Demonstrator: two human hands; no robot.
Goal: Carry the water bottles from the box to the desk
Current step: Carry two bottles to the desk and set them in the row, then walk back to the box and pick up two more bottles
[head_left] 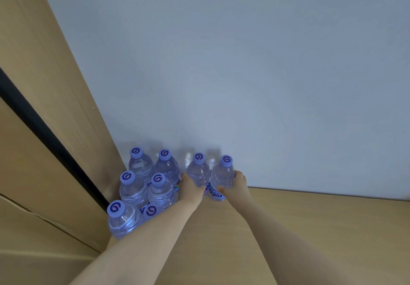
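Two forearms reach fwd; left hand (192, 187) and right hand (235, 185) each grip an upright bottle, left bottle (198, 172) touching right bottle (222, 175), on desk (310, 229).

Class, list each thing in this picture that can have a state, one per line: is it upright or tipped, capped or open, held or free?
Left hand: grips the third bottle of the back row.
Right hand: grips the rightmost bottle.
Both held bottles: upright, capped, at the wall.
Six bottles on the left: upright, capped, free, packed together.
Desk: bears the bottles.
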